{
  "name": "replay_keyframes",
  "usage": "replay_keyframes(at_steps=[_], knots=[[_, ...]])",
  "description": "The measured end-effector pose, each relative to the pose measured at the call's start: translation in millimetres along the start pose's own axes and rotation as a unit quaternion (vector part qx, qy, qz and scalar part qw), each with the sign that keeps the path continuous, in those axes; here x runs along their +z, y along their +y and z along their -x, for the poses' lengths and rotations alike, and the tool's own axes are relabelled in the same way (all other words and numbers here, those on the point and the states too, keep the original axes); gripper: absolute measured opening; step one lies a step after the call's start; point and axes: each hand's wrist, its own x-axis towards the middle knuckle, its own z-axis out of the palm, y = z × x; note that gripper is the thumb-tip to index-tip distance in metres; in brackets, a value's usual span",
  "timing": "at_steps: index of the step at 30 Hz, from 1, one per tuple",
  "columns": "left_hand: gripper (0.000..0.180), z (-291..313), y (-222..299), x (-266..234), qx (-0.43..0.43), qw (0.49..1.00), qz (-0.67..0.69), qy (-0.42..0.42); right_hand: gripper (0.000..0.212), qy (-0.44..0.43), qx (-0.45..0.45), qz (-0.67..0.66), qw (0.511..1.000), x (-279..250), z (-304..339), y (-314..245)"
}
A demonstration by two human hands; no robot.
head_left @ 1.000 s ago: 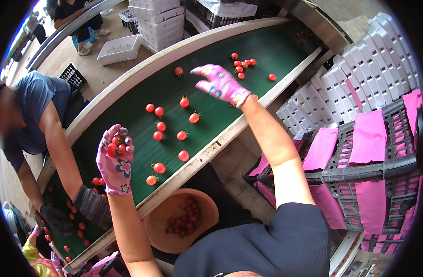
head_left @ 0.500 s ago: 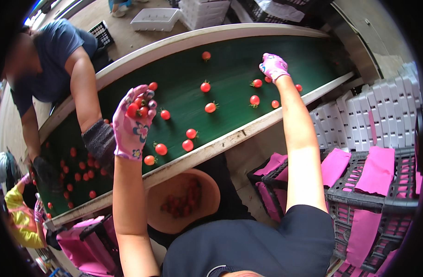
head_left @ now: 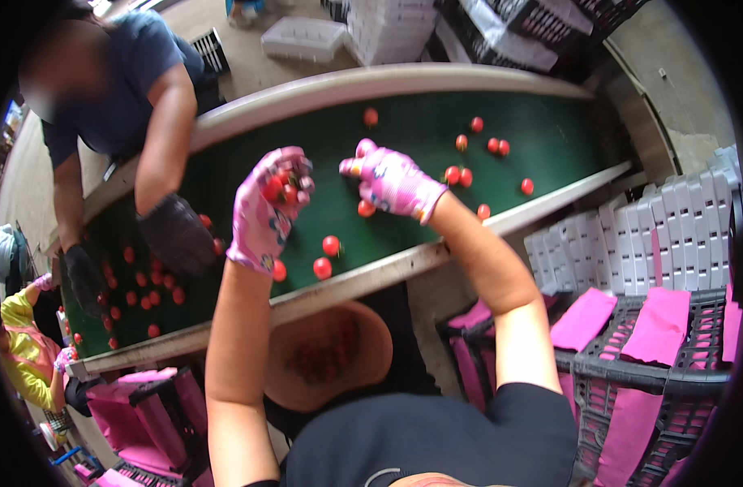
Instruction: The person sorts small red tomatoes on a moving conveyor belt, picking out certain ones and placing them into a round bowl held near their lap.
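Observation:
My left hand [head_left: 266, 215], in a pink flowered glove, cups several small red tomatoes [head_left: 283, 188] in its palm over the green belt [head_left: 420, 122]. To its right, my right hand [head_left: 392, 180], gloved the same way, is closed with thumb and fingers bent together; what it pinches, if anything, is hidden. A loose tomato [head_left: 366, 209] lies just below the right hand's fingers. Two more tomatoes [head_left: 323, 268] sit on the belt near its front edge, between my arms. Others are scattered on the belt beyond my right wrist.
An orange tub [head_left: 286, 381] with tomatoes sits below the belt's front rail [head_left: 371, 274]. Across the belt, a person in dark gloves [head_left: 177, 234] reaches among tomatoes at left. Black crates with pink liners [head_left: 659, 325] and stacked pale trays [head_left: 623, 223] stand at right.
My right hand has swung left from the belt's far right, close to my left hand. The left hand, still holding tomatoes, has shifted slightly right.

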Motion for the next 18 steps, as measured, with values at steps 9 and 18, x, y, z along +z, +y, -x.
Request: replay_keyframes(at_steps=[9,18], knots=[[0.015,1,-12,25,0.140,0.971,-0.193,-0.001,0.028,0.048,0.062,-0.541,0.838,-29,27,-68],[0.014,159,-56,10,0.340,0.766,-0.536,-0.096,0.047,-0.157,0.015,-0.528,0.834,85,147,-141]])
